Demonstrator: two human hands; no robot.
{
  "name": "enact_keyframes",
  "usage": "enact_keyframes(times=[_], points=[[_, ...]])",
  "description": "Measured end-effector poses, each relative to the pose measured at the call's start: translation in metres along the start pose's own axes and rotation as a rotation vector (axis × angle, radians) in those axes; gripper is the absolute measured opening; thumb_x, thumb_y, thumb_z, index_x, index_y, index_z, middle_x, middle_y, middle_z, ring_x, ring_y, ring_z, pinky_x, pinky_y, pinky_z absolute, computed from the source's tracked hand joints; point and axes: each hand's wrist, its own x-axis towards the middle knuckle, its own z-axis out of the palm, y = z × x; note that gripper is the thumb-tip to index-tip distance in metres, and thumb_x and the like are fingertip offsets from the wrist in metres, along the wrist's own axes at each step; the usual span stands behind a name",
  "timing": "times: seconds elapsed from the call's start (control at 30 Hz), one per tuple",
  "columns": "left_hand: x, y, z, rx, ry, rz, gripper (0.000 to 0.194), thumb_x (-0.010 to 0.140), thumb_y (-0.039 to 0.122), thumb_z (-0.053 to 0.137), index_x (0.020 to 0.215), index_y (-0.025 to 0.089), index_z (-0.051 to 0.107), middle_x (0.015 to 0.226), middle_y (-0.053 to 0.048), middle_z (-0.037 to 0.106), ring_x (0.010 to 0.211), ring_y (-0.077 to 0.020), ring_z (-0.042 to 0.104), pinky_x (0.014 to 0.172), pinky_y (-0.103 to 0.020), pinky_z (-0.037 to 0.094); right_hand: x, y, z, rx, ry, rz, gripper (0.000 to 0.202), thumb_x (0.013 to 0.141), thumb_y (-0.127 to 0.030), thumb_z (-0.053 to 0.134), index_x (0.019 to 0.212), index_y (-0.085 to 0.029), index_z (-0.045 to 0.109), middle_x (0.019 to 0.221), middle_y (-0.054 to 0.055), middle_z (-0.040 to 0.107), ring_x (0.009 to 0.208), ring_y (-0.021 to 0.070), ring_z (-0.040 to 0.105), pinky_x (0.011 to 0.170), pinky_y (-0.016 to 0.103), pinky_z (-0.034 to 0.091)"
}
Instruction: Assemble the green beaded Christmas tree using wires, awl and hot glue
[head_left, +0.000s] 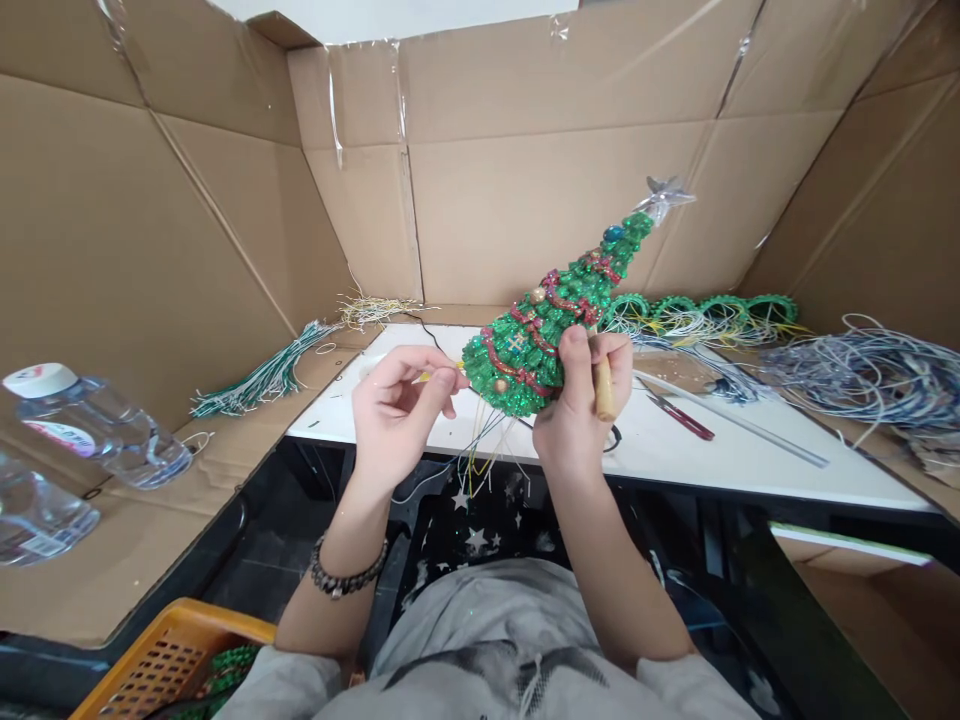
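A small green Christmas tree (544, 335) with red garlands, gold and blue balls and a clear star (664, 198) on its tip is held tilted, the tip pointing up and right. My right hand (574, 400) grips its lower right side, and a wooden tool handle (604, 388) lies between the same fingers. At the tree's lower left edge, my left hand (405, 410) pinches what looks like a yellow wire (427, 377). Thin wires (480, 455), yellow, white and dark, hang from the tree's base. The inside of the base is hidden.
Red-handled pliers (682, 415) and a pale rod (742, 420) lie on the white table (750, 465). Wire bundles (266, 375) and a large wire heap (870, 370) flank it. Bottles (97, 425) lie left; an orange basket (161, 655) stands below. Cardboard walls (525, 200) surround the table.
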Motion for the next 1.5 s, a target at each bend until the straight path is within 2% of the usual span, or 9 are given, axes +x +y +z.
enact_keyframes(times=[0.1, 0.2, 0.33, 0.5, 0.73, 0.93, 1.17, 1.3, 1.5], points=[[0.000, 0.000, -0.002, 0.162, -0.071, -0.022, 0.003, 0.085, 0.020, 0.071, 0.082, 0.019, 0.072, 0.075, -0.001, 0.072, 0.059, -0.0089, 0.061, 0.047, -0.018, 0.052, -0.002, -0.004, 0.002, -0.009, 0.034, -0.034, 0.048, 0.074, -0.048, 0.077, 0.073, -0.023, 0.036, 0.073, -0.006, 0.030, 0.067, 0.0091, 0.036, 0.066, 0.027, 0.040], [-0.003, -0.001, 0.000, 0.300, -0.115, 0.037, 0.004, 0.084, 0.018, 0.070, 0.083, 0.020, 0.073, 0.078, -0.002, 0.072, 0.068, -0.0109, 0.063, 0.053, -0.020, 0.053, -0.001, -0.007, 0.002, -0.041, 0.050, -0.050, 0.048, 0.076, -0.050, 0.075, 0.074, -0.024, 0.035, 0.074, -0.005, 0.030, 0.069, 0.0096, 0.038, 0.068, 0.027, 0.042], [-0.006, -0.002, 0.005, 0.407, -0.102, 0.112, 0.008, 0.084, 0.013, 0.068, 0.081, 0.020, 0.072, 0.074, 0.001, 0.071, 0.066, -0.0089, 0.062, 0.054, -0.018, 0.051, -0.002, -0.009, 0.000, -0.062, 0.030, -0.098, 0.048, 0.077, -0.048, 0.075, 0.074, -0.024, 0.034, 0.075, -0.005, 0.030, 0.068, 0.0097, 0.038, 0.065, 0.026, 0.040], [-0.006, 0.001, 0.008, 0.514, -0.090, 0.121, 0.011, 0.081, 0.010, 0.068, 0.076, 0.019, 0.070, 0.072, 0.002, 0.071, 0.065, -0.0090, 0.063, 0.054, -0.018, 0.053, -0.009, -0.012, -0.001, -0.116, 0.008, -0.186, 0.049, 0.078, -0.047, 0.076, 0.074, -0.024, 0.033, 0.078, -0.004, 0.034, 0.067, 0.0105, 0.036, 0.069, 0.029, 0.037], [-0.008, 0.004, 0.009, 0.507, -0.085, 0.128, 0.010, 0.081, 0.010, 0.066, 0.075, 0.018, 0.067, 0.072, 0.001, 0.069, 0.065, -0.0088, 0.061, 0.052, -0.017, 0.053, -0.014, -0.015, -0.001, -0.191, 0.049, -0.300, 0.048, 0.080, -0.050, 0.074, 0.074, -0.024, 0.034, 0.084, -0.001, 0.049, 0.072, 0.0127, 0.040, 0.073, 0.031, 0.036], [-0.009, 0.004, 0.010, 0.542, -0.089, 0.152, 0.010, 0.081, 0.010, 0.066, 0.075, 0.018, 0.067, 0.071, 0.001, 0.068, 0.064, -0.0094, 0.062, 0.053, -0.018, 0.054, -0.016, -0.017, -0.002, -0.184, 0.053, -0.357, 0.048, 0.081, -0.048, 0.074, 0.073, -0.023, 0.034, 0.083, -0.002, 0.050, 0.067, 0.0107, 0.038, 0.073, 0.029, 0.038], [-0.007, 0.004, 0.008, 0.455, -0.078, -0.027, 0.009, 0.079, 0.013, 0.068, 0.072, 0.019, 0.067, 0.071, 0.001, 0.070, 0.064, -0.0097, 0.064, 0.052, -0.018, 0.054, -0.022, -0.017, -0.002, -0.194, 0.061, -0.385, 0.050, 0.077, -0.049, 0.076, 0.074, -0.023, 0.033, 0.089, -0.001, 0.055, 0.074, 0.0121, 0.047, 0.077, 0.032, 0.042], [-0.006, 0.004, 0.007, 0.416, -0.082, -0.083, 0.008, 0.079, 0.013, 0.069, 0.072, 0.019, 0.068, 0.070, 0.002, 0.071, 0.064, -0.0088, 0.064, 0.053, -0.016, 0.053, -0.024, -0.017, -0.003, -0.178, 0.068, -0.420, 0.051, 0.077, -0.047, 0.077, 0.074, -0.023, 0.033, 0.094, -0.001, 0.058, 0.071, 0.0110, 0.045, 0.078, 0.033, 0.042], [-0.004, 0.003, 0.007, 0.384, -0.103, -0.119, 0.008, 0.078, 0.015, 0.070, 0.072, 0.018, 0.067, 0.071, 0.000, 0.071, 0.065, -0.0106, 0.066, 0.053, -0.018, 0.053, -0.025, -0.017, -0.006, -0.204, 0.070, -0.347, 0.051, 0.075, -0.050, 0.076, 0.076, -0.024, 0.032, 0.101, 0.003, 0.060, 0.091, 0.0199, 0.056, 0.085, 0.040, 0.044]])
